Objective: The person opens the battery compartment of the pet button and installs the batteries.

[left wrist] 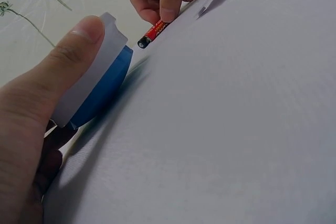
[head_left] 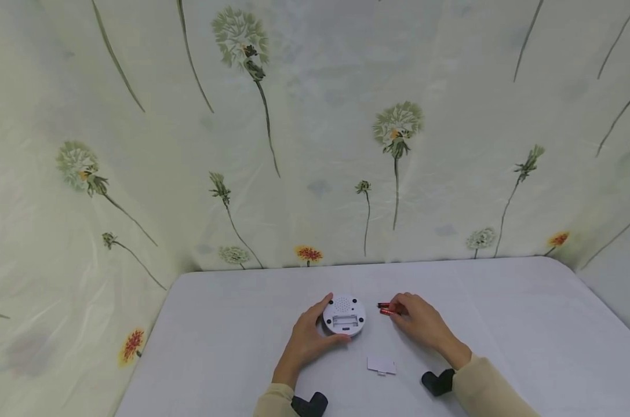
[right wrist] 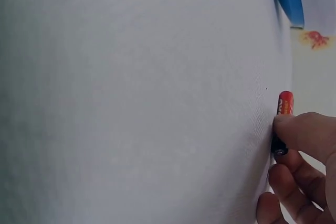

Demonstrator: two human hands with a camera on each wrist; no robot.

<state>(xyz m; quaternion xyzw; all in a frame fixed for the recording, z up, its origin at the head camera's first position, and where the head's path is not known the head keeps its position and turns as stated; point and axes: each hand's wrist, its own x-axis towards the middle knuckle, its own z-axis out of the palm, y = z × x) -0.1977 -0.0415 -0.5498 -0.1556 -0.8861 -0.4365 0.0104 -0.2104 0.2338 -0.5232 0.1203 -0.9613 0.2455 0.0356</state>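
Observation:
A round white and blue device [head_left: 344,301] sits with its underside up, showing small holes, dark feet and an open battery compartment without batteries in it. My left hand [head_left: 306,341] grips it by the rim, thumb at the near side and fingers at the far side. To its right, two red and black batteries [head_left: 385,312] lie side by side under the fingers of my right hand [head_left: 419,321]. The right wrist view shows thumb and fingers pinching one battery [right wrist: 285,103] at the tabletop; the other is hidden there. In the left wrist view, the device's blue side [left wrist: 105,90] faces the table.
A small white battery cover [head_left: 381,365] lies on the white tabletop [head_left: 215,341], nearer to me and between the hands. Dark wrist mounts [head_left: 437,383] sit by both sleeves. Behind the table hangs a flower-printed sheet [head_left: 315,145].

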